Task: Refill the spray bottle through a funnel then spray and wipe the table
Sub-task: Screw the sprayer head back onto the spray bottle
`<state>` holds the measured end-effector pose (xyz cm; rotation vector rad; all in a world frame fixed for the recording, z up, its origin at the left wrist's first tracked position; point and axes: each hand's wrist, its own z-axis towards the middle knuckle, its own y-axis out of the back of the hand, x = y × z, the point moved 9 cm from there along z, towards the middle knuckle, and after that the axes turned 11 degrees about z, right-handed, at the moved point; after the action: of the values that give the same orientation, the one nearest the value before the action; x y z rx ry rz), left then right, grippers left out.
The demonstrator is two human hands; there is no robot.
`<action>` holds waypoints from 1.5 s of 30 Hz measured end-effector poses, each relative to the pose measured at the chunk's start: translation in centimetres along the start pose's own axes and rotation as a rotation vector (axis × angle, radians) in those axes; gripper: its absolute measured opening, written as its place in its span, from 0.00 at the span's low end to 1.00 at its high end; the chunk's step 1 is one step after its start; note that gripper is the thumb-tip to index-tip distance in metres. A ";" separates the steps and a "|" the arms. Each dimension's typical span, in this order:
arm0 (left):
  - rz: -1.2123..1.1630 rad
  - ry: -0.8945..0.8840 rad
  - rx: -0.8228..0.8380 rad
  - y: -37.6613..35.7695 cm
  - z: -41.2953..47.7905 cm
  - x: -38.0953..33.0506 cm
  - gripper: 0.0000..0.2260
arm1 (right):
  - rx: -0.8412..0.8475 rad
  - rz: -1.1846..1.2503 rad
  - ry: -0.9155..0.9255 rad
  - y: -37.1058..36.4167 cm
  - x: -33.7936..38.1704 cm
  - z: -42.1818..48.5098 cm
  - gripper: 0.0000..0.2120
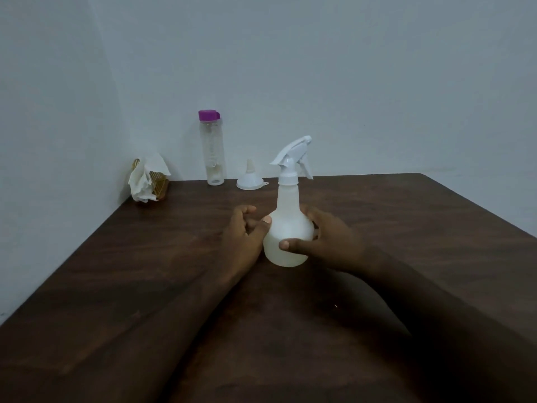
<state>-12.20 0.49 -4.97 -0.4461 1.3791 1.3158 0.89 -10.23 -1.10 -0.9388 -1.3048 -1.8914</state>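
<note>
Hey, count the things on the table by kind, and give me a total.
Bottles: 2, the spray bottle and the purple-capped bottle
Funnel: 1
Tissue holder: 1, stuffed with white tissue
Total: 4

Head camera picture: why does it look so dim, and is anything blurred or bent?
In the head view the light is low and flat, so the forearms near the bottom edge sink into the dark table; the white spray bottle stands out with no glare; the wall corner at left curves slightly, a wide-lens effect; the funnel and tissue at the back look soft.
</note>
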 end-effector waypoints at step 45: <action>-0.022 -0.303 -0.141 -2.5 1.4 -8.3 0.52 | -0.060 0.480 0.150 4.0 5.0 3.0 0.09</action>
<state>-6.92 -2.39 1.45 -0.3379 1.0324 1.4040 2.12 -9.12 5.80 -1.0121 -0.8448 -1.5941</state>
